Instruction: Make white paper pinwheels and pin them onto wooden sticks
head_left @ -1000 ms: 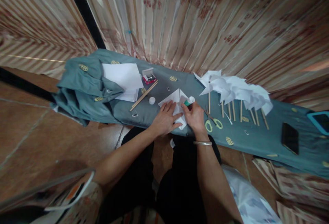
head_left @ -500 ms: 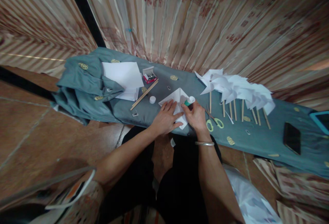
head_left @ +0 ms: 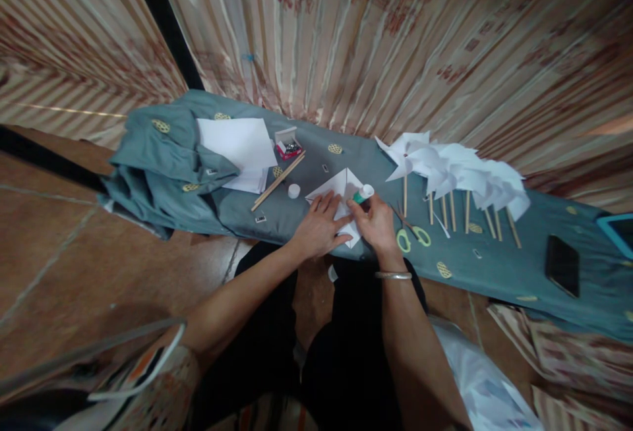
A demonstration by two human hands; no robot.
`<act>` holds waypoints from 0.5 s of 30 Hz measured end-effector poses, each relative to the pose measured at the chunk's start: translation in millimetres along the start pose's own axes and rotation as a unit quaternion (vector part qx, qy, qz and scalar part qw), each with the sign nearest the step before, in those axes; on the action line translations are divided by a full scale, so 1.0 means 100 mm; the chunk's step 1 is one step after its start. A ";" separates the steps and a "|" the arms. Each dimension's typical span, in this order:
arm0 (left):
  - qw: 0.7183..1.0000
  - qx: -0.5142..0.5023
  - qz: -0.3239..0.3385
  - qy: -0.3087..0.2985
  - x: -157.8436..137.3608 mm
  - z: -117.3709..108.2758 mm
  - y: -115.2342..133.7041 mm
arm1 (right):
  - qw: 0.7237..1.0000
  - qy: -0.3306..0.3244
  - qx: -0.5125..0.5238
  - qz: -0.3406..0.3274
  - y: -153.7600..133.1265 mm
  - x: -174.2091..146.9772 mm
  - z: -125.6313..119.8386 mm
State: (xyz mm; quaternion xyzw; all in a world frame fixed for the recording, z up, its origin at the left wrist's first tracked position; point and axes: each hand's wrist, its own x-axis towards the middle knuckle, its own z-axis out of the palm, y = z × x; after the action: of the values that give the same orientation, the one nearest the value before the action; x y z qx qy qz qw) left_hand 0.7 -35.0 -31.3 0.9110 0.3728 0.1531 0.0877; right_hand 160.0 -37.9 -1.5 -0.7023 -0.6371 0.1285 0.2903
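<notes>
A creased square of white paper lies cornerwise on the cloth-covered table in front of me. My left hand rests flat on its lower left part with fingers spread. Over the paper's right side, my right hand grips a glue stick with a white and green body; its lower end is hidden by the fingers. The white glue stick cap stands to the left of the paper. Scissors with light green handles lie just right of my right hand.
Paper pinwheels on sticks lie in a row at the right. Loose wooden sticks, a small red box of pins and white sheets are at the left. A phone lies far right, near a blue-edged device.
Almost nothing differs. My right hand and the glue stick have shifted very slightly left over the paper; my left hand stays in place.
</notes>
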 end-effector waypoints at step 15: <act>1.000 0.002 0.003 0.000 0.00 0.00 0.01 | 1.000 0.015 0.004 -0.005 -0.03 0.00 0.03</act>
State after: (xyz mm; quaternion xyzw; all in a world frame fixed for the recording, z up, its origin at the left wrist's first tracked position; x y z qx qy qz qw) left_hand 1.1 -35.6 -31.1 0.9123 0.3702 0.1531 0.0853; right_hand 155.9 -37.4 -2.5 -0.6995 -0.6360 0.1192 0.3032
